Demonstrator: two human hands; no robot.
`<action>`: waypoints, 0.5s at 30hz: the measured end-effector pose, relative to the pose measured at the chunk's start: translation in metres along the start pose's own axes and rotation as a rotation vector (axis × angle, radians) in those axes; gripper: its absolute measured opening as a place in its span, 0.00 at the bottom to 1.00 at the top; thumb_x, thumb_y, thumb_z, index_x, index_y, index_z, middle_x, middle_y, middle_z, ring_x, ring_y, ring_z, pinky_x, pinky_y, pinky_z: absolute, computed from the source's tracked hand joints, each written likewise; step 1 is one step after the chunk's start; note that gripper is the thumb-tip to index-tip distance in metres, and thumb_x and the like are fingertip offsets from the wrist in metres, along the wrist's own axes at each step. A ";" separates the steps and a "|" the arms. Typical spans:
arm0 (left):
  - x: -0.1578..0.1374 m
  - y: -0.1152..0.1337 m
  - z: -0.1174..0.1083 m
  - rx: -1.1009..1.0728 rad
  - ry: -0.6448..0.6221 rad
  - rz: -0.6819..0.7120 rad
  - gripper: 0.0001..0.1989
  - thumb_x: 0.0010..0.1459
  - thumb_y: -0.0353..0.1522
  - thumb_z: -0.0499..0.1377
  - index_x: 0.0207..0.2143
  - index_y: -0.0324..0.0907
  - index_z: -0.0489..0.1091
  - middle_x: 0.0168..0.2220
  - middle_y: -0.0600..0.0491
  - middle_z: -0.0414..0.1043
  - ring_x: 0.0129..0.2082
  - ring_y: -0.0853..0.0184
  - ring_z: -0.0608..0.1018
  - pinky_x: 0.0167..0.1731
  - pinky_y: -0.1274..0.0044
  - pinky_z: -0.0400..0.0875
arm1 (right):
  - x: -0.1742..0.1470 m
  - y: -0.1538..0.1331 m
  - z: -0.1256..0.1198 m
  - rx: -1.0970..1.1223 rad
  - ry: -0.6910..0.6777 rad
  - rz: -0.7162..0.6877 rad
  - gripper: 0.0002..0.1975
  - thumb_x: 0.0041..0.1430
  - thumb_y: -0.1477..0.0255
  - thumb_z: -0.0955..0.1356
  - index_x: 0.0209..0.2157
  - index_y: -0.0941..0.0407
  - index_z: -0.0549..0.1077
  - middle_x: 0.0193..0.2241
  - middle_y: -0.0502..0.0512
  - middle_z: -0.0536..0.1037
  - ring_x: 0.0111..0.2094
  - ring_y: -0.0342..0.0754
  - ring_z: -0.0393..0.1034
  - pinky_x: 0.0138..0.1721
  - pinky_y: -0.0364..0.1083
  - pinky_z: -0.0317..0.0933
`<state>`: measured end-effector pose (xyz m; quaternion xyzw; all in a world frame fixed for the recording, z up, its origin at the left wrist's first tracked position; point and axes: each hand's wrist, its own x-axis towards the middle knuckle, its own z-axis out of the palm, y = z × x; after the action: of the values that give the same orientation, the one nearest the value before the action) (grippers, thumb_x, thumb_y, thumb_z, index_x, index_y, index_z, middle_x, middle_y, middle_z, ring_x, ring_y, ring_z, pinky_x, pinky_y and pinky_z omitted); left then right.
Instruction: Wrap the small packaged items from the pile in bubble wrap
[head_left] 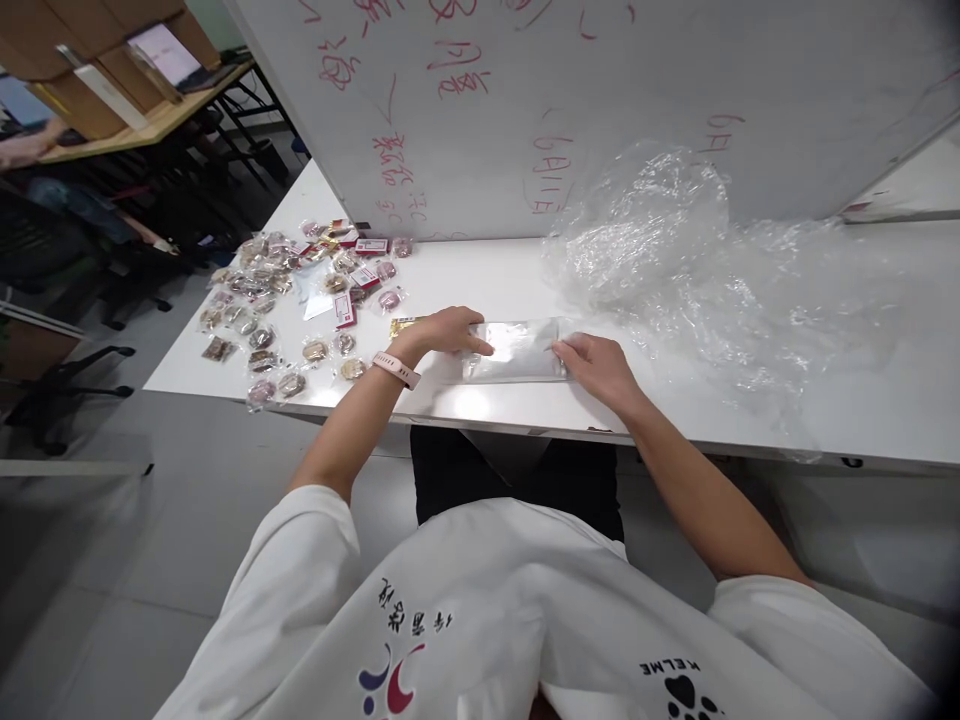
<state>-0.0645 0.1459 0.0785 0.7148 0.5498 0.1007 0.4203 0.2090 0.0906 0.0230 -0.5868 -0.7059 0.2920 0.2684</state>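
A flat, shiny silver-white pouch point(517, 350) lies lengthwise on the white table in front of me. My left hand point(454, 332) grips its left end, thumb resting over the top face, the other fingers partly hidden. At the opposite end, the thumb and fingers of my right hand point(596, 368) pinch the pouch's edge. A gold packet point(405, 325) shows just behind my left wrist, which wears a pale pink band point(396, 370).
Many small clear-wrapped snacks point(262, 335) spread over the table's left end, among red-and-white cards point(344, 310). Crumpled clear plastic wrap point(675, 250) covers much of the right. A whiteboard point(487, 120) with red writing stands behind. Another person's arm point(30, 148) shows far left.
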 end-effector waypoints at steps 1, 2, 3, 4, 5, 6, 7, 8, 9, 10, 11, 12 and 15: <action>0.003 -0.003 0.003 0.077 0.015 -0.010 0.17 0.39 0.38 0.75 0.20 0.44 0.69 0.19 0.54 0.66 0.18 0.66 0.67 0.23 0.75 0.57 | 0.002 -0.002 0.004 -0.060 0.035 0.031 0.21 0.64 0.54 0.62 0.25 0.54 0.71 0.23 0.52 0.73 0.27 0.49 0.68 0.30 0.47 0.58; 0.005 -0.005 0.007 0.143 0.055 -0.010 0.16 0.41 0.38 0.75 0.22 0.44 0.70 0.21 0.54 0.68 0.20 0.65 0.68 0.25 0.75 0.59 | 0.003 -0.003 0.008 -0.121 0.058 0.060 0.19 0.63 0.57 0.62 0.25 0.54 0.70 0.23 0.53 0.73 0.27 0.50 0.67 0.30 0.47 0.57; 0.005 -0.008 0.011 0.195 0.114 0.002 0.15 0.42 0.38 0.74 0.26 0.44 0.71 0.24 0.53 0.69 0.23 0.64 0.70 0.27 0.75 0.60 | 0.004 -0.003 0.011 -0.178 0.077 0.081 0.17 0.63 0.58 0.62 0.26 0.54 0.70 0.24 0.53 0.73 0.28 0.50 0.68 0.31 0.48 0.57; 0.005 -0.009 0.016 0.238 0.175 0.025 0.16 0.42 0.38 0.74 0.30 0.44 0.73 0.27 0.52 0.71 0.27 0.61 0.72 0.30 0.74 0.62 | 0.005 -0.002 0.013 -0.226 0.100 0.092 0.16 0.63 0.58 0.62 0.28 0.54 0.70 0.27 0.55 0.74 0.29 0.51 0.68 0.32 0.49 0.58; 0.003 -0.010 0.020 0.284 0.223 0.056 0.17 0.44 0.37 0.73 0.35 0.44 0.73 0.31 0.50 0.73 0.32 0.58 0.74 0.34 0.73 0.64 | 0.006 0.000 0.014 -0.262 0.128 0.088 0.16 0.63 0.57 0.62 0.32 0.54 0.71 0.31 0.56 0.76 0.32 0.53 0.70 0.34 0.50 0.59; 0.001 -0.010 0.024 0.340 0.251 0.086 0.18 0.46 0.36 0.72 0.39 0.44 0.73 0.35 0.49 0.74 0.38 0.56 0.74 0.37 0.72 0.65 | 0.007 0.003 0.015 -0.284 0.162 0.073 0.16 0.62 0.56 0.63 0.37 0.54 0.72 0.36 0.58 0.76 0.36 0.55 0.71 0.37 0.52 0.61; -0.001 -0.009 0.028 0.404 0.256 0.111 0.18 0.49 0.36 0.71 0.42 0.43 0.73 0.39 0.46 0.75 0.43 0.53 0.74 0.41 0.70 0.65 | 0.008 0.006 0.015 -0.293 0.198 0.052 0.19 0.62 0.54 0.64 0.42 0.54 0.72 0.41 0.61 0.76 0.40 0.58 0.71 0.40 0.54 0.61; -0.002 -0.007 0.031 0.465 0.240 0.124 0.18 0.52 0.35 0.68 0.46 0.42 0.72 0.44 0.45 0.75 0.47 0.52 0.73 0.44 0.69 0.65 | 0.009 0.010 0.015 -0.293 0.226 0.026 0.22 0.61 0.52 0.65 0.47 0.54 0.71 0.46 0.63 0.75 0.45 0.60 0.70 0.44 0.56 0.62; -0.004 -0.005 0.033 0.517 0.216 0.121 0.19 0.56 0.36 0.65 0.49 0.41 0.71 0.48 0.43 0.74 0.50 0.51 0.72 0.46 0.68 0.64 | 0.010 0.014 0.015 -0.286 0.241 0.005 0.26 0.60 0.51 0.66 0.51 0.55 0.70 0.49 0.64 0.74 0.48 0.61 0.69 0.46 0.57 0.61; -0.004 -0.001 0.035 0.558 0.192 0.105 0.19 0.60 0.37 0.63 0.52 0.40 0.69 0.51 0.41 0.72 0.52 0.50 0.71 0.48 0.67 0.64 | 0.011 0.016 0.014 -0.277 0.240 -0.009 0.28 0.60 0.51 0.66 0.54 0.55 0.68 0.50 0.65 0.73 0.50 0.62 0.68 0.49 0.58 0.60; -0.004 0.003 0.037 0.590 0.179 0.083 0.21 0.62 0.39 0.61 0.54 0.39 0.68 0.53 0.39 0.71 0.54 0.50 0.70 0.48 0.67 0.64 | 0.012 0.018 0.014 -0.268 0.226 -0.013 0.29 0.61 0.51 0.66 0.56 0.55 0.67 0.51 0.65 0.73 0.51 0.62 0.68 0.50 0.59 0.60; -0.003 0.007 0.039 0.612 0.172 0.064 0.23 0.63 0.42 0.59 0.55 0.38 0.67 0.54 0.38 0.70 0.54 0.49 0.71 0.49 0.66 0.63 | 0.012 0.019 0.014 -0.260 0.208 -0.010 0.29 0.61 0.52 0.65 0.57 0.55 0.67 0.51 0.65 0.73 0.52 0.62 0.68 0.51 0.59 0.59; 0.005 0.018 0.046 0.621 0.165 0.015 0.32 0.63 0.53 0.55 0.54 0.34 0.66 0.49 0.38 0.74 0.47 0.50 0.75 0.48 0.65 0.63 | 0.010 0.019 0.015 -0.245 0.176 0.009 0.26 0.63 0.54 0.64 0.57 0.54 0.68 0.52 0.64 0.72 0.52 0.61 0.68 0.53 0.60 0.57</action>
<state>-0.0226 0.1270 0.0611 0.8023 0.5813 -0.0111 0.1351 0.2090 0.1016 -0.0007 -0.6419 -0.7073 0.1520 0.2543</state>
